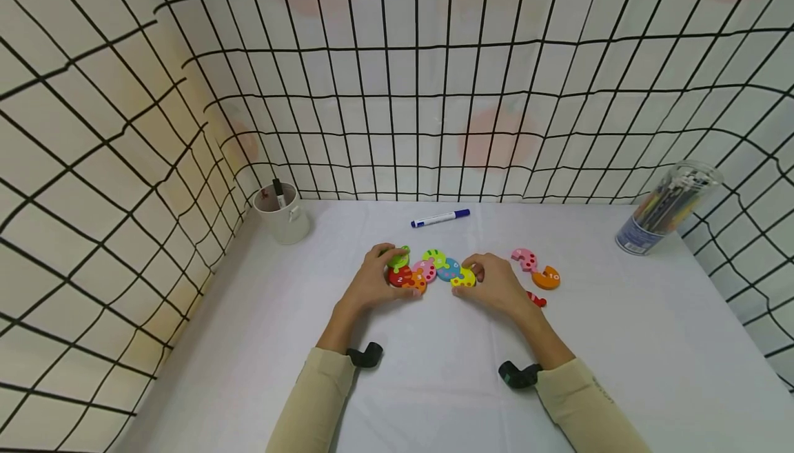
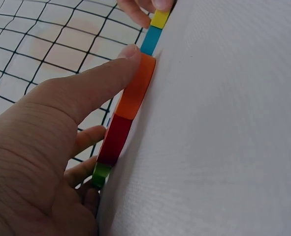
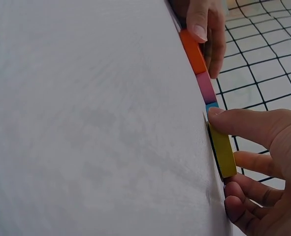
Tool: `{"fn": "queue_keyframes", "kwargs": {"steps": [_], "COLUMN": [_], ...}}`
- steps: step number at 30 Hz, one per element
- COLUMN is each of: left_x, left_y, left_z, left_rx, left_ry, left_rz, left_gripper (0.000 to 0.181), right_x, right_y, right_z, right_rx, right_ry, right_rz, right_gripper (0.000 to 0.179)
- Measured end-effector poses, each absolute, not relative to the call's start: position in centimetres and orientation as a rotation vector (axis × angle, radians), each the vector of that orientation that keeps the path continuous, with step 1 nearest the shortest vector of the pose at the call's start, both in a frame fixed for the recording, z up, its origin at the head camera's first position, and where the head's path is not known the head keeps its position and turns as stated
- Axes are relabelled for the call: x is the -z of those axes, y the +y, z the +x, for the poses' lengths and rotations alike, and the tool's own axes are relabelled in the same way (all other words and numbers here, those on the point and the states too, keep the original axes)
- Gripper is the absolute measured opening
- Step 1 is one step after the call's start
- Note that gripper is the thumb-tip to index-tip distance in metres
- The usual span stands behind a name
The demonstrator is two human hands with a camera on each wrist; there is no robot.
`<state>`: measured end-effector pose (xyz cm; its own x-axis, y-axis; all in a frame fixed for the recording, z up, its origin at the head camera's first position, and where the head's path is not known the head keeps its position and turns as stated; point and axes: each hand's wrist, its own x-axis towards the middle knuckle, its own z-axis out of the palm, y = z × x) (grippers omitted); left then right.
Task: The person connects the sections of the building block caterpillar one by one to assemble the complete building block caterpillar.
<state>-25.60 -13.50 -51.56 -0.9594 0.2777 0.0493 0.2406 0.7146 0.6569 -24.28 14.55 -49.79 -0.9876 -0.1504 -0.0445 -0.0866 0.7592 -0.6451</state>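
Note:
A curved row of joined, numbered puzzle pieces lies on the table between the hands. My left hand (image 1: 375, 278) holds its left end, around the green piece (image 1: 400, 258), the red piece (image 1: 399, 278) and the orange piece (image 2: 135, 88); the thumb touches the orange one's edge. Pink (image 1: 425, 270), light green (image 1: 434, 257) and blue (image 1: 448, 270) pieces make up the middle. At the other end my right hand (image 1: 498, 285) pinches the yellow piece (image 3: 222, 152) between thumb and fingers, flat against the tabletop. The hands partly cover both end pieces.
Right of the right hand lie a loose pink piece (image 1: 524, 258), an orange piece (image 1: 546, 278) and a red piece (image 1: 537, 300), partly hidden. Behind are a marker (image 1: 440, 218), a white mug (image 1: 287, 222) and a tilted jar of pencils (image 1: 666, 212). Black wire mesh (image 1: 417, 94) borders the table.

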Motion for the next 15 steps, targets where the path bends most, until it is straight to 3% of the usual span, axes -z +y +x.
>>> {"fn": "queue_keyframes", "kwargs": {"steps": [9,15], "left_x": [51.5,51.7], "left_y": [-13.2,-13.3], "left_z": [-25.6,-25.6], "left_rx": [-1.104,-1.113], "left_ry": [2.854,2.851], "left_rz": [0.451,0.448], "left_gripper": [0.082,0.08], "right_x": [49.5,49.1], "right_y": [15.5,17.7], "right_z": [-24.2,-23.5], "right_rx": [1.032,1.079], "right_ry": [2.83,2.838], "right_rz": [-0.258,-0.277], "right_gripper": [0.069,0.062]}}
